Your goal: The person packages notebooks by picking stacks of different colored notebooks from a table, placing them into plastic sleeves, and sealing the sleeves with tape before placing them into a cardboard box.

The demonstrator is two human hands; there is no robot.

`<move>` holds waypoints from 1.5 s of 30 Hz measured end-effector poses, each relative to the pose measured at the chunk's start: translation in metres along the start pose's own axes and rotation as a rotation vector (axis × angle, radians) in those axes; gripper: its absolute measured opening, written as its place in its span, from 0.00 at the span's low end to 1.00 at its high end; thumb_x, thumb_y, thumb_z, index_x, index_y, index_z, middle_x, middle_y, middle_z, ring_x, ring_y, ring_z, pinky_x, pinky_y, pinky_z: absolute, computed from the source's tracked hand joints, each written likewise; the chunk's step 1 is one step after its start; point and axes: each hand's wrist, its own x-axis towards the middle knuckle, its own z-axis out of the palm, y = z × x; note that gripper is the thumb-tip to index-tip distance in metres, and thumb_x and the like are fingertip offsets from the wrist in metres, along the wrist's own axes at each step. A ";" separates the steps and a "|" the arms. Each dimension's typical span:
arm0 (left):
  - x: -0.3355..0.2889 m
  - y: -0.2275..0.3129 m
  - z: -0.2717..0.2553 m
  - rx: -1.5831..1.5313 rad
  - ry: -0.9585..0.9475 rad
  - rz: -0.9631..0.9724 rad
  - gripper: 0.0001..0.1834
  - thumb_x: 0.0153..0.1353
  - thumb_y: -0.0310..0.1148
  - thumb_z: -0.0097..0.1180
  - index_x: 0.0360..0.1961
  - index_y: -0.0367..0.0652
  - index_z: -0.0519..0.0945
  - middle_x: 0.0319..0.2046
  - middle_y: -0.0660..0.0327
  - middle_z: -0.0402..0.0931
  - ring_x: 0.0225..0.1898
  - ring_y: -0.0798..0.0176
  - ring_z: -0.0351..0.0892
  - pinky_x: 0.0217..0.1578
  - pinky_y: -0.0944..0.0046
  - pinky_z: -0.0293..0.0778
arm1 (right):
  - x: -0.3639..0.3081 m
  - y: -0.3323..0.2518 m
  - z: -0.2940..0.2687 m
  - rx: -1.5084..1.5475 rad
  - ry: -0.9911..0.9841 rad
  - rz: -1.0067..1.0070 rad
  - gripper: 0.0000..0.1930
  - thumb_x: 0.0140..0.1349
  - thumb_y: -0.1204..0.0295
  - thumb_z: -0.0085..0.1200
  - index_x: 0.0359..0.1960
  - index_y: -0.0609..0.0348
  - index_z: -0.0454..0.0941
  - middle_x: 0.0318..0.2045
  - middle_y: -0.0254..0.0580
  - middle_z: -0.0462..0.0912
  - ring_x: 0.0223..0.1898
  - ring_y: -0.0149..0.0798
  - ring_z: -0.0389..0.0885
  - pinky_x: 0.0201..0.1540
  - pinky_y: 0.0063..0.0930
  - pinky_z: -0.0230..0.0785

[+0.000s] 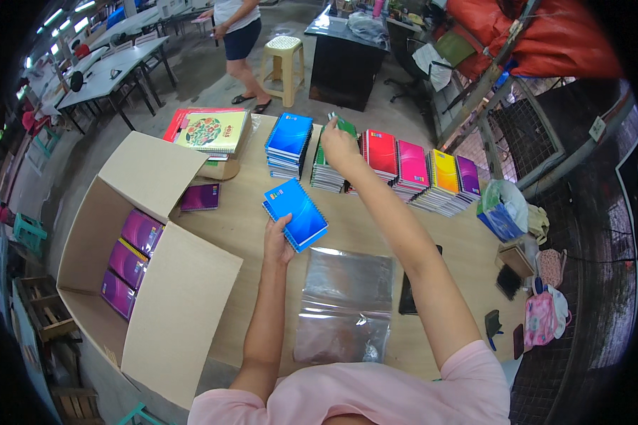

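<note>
My left hand point(279, 239) is closed on blue spiral notebooks point(296, 215), a small set held tilted above the table, covers up. Stretched far forward, my right hand point(340, 147) has its fingers at the far edge of the top green notebook point(347, 127) on its stack; the hand hides part of that cover. Left of the green stack rises a blue notebook stack point(290, 134). To its right are red point(381, 150), magenta point(411, 163), yellow point(444, 172) and purple point(468, 177) stacks. Clear plastic sheets or bags point(347, 283) lie flat before me.
An open cardboard box point(181, 312) with purple notebooks point(128, 263) stands left. One purple notebook point(200, 197) lies beside it, near larger notebooks point(213, 132). A dark flat object point(407, 296) lies under my right forearm. Bags point(505, 209) line the right edge; a person point(239, 35) stands beyond.
</note>
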 end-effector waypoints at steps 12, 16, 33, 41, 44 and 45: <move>-0.003 -0.022 -0.006 -0.098 -0.010 -0.017 0.22 0.68 0.36 0.48 0.61 0.41 0.66 0.53 0.54 0.75 0.50 0.53 0.79 0.50 0.52 0.78 | -0.148 -0.045 -0.055 0.464 -0.104 -0.214 0.32 0.54 0.70 0.60 0.60 0.64 0.65 0.29 0.59 0.82 0.33 0.53 0.84 0.36 0.44 0.76; -0.006 -0.035 0.010 -0.059 -0.009 -0.084 0.19 0.66 0.32 0.51 0.57 0.39 0.69 0.47 0.53 0.78 0.44 0.55 0.82 0.43 0.54 0.82 | -0.106 0.090 0.017 -0.054 0.312 0.049 0.32 0.56 0.65 0.60 0.63 0.60 0.65 0.59 0.63 0.70 0.62 0.57 0.68 0.61 0.47 0.65; -0.004 -0.039 0.020 0.089 0.020 -0.078 0.20 0.65 0.29 0.53 0.57 0.40 0.68 0.46 0.54 0.77 0.42 0.56 0.82 0.39 0.55 0.83 | -0.049 0.068 0.001 0.019 -0.064 0.303 0.36 0.49 0.50 0.68 0.51 0.69 0.74 0.49 0.65 0.76 0.52 0.60 0.75 0.50 0.47 0.75; -0.008 -0.038 0.024 0.085 -0.034 -0.072 0.21 0.65 0.29 0.53 0.58 0.43 0.66 0.47 0.56 0.75 0.43 0.58 0.81 0.39 0.56 0.83 | -0.049 0.083 -0.010 -0.009 0.133 0.170 0.20 0.54 0.81 0.51 0.50 0.76 0.66 0.31 0.66 0.82 0.34 0.57 0.85 0.34 0.46 0.79; -0.016 -0.031 0.026 0.127 -0.009 0.016 0.22 0.67 0.34 0.52 0.60 0.43 0.65 0.49 0.56 0.74 0.45 0.58 0.81 0.42 0.55 0.82 | -0.100 0.030 -0.065 -0.004 0.119 -0.043 0.25 0.54 0.80 0.52 0.54 0.77 0.64 0.29 0.61 0.82 0.31 0.56 0.85 0.32 0.46 0.79; -0.017 -0.036 0.031 0.078 -0.036 0.024 0.23 0.67 0.36 0.52 0.61 0.44 0.64 0.50 0.56 0.74 0.46 0.58 0.80 0.44 0.55 0.81 | -0.134 0.000 -0.074 -0.085 0.109 -0.155 0.28 0.53 0.79 0.53 0.56 0.78 0.63 0.27 0.58 0.81 0.30 0.55 0.85 0.31 0.46 0.78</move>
